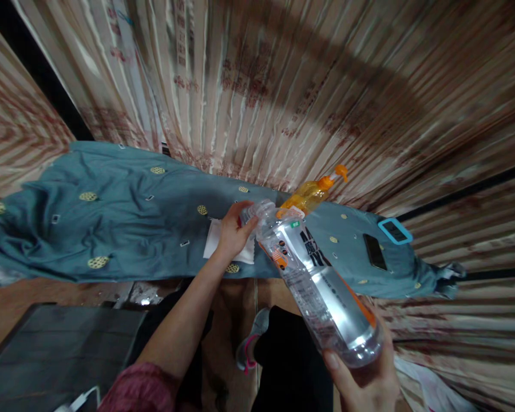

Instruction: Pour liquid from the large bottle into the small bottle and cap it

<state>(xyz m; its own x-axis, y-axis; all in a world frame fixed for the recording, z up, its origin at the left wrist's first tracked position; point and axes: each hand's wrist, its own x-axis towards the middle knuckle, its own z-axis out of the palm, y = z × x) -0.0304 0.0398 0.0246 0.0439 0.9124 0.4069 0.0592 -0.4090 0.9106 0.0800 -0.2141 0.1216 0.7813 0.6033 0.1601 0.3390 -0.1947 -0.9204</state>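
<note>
A large clear plastic bottle with a silver and orange label is held tilted in front of me. My right hand supports its base from below, thumb against the side. My left hand is closed at the upper end, thumb and fingers around the clear plastic there; the exact grip is partly hidden. Beneath the left hand, a white packet or folded tissue lies on the cloth. Just behind the bottle's upper part is a yellow pump bottle with an orange pump head.
A green-blue cloth with pineapple prints covers the narrow table. To the right lie a dark phone and a blue-framed device. Pleated curtains hang behind. A dark stool-like surface with a white cable stands lower left.
</note>
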